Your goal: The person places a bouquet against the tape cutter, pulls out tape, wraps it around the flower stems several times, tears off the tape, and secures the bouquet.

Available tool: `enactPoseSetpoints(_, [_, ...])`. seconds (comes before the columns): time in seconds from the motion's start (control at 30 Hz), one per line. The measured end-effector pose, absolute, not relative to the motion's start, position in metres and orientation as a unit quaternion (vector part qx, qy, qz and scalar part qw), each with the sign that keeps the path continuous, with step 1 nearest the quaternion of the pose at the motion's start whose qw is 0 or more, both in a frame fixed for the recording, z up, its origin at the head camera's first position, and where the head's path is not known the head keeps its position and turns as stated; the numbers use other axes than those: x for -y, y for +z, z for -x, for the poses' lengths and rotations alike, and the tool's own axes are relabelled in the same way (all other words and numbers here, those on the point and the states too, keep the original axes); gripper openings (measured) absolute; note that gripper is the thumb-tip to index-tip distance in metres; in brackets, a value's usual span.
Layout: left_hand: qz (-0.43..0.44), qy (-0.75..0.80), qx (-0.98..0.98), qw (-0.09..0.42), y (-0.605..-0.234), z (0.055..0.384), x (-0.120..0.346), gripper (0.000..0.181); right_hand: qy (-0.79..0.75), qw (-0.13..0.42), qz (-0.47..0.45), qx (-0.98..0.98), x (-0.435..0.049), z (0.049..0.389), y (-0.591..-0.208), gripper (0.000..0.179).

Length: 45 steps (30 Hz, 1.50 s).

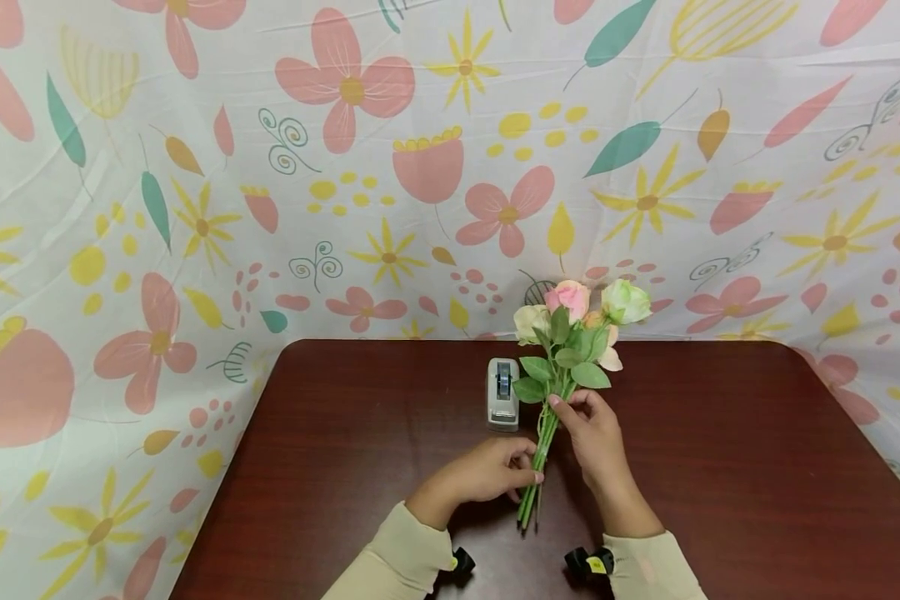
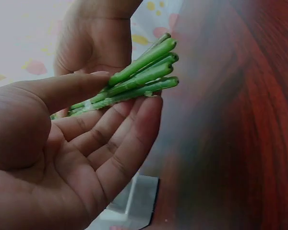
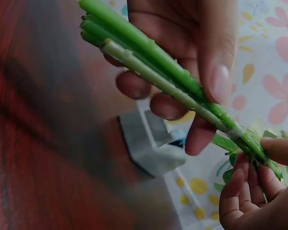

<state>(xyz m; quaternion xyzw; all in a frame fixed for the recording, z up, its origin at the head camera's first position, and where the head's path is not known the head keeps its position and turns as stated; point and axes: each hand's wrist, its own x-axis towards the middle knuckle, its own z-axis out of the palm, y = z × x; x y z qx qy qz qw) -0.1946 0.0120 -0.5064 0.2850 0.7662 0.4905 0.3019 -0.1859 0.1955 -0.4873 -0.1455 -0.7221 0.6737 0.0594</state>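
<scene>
A bunch of artificial roses (image 1: pixel 570 333) in pink, cream and pale green, with green leaves, slants above the table. My right hand (image 1: pixel 596 437) pinches its stems just below the leaves, thumb against fingers. Lower down, my left hand (image 1: pixel 487 471) holds the stems (image 2: pixel 144 72) between thumb and fingers, and the cut ends stick out past it. A clear shiny strip (image 3: pixel 234 131), which looks like tape, wraps the stems between the two hands. Just left of the bouquet stands a grey tape dispenser (image 1: pixel 503 394), touched by neither hand.
The dark red-brown wooden table (image 1: pixel 375 417) has rounded far corners. Behind and beside it hangs a white cloth (image 1: pixel 435 250) printed with flowers and leaves. Each sleeve cuff has a black wrist camera (image 1: pixel 588 564) strapped by it.
</scene>
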Motion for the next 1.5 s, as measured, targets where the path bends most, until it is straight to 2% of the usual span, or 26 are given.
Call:
enactPoseSetpoints(0.3, [-0.248,0.485,-0.775,0.322,-0.517,0.194,-0.016,0.027,0.637,0.007,0.154,0.755,-0.206,0.192,-0.507,0.032])
enactPoseSetpoints(0.83, [-0.226,0.471,-0.794,0.312,-0.531,0.193,-0.018,0.013,0.595,-0.062,0.123,0.792,-0.214,0.197,-0.531,0.031])
enactPoseSetpoints(1.23, [-0.237,0.47,-0.785,0.327,-0.536,0.201,-0.011,0.014,0.582,-0.08,0.096,0.803,-0.219,0.199,-0.543,0.03])
enactPoseSetpoints(1.5, [-0.227,0.469,-0.792,0.317,-0.541,0.201,-0.012,0.016,0.565,-0.082,0.087,0.817,-0.22,0.199,-0.54,0.028])
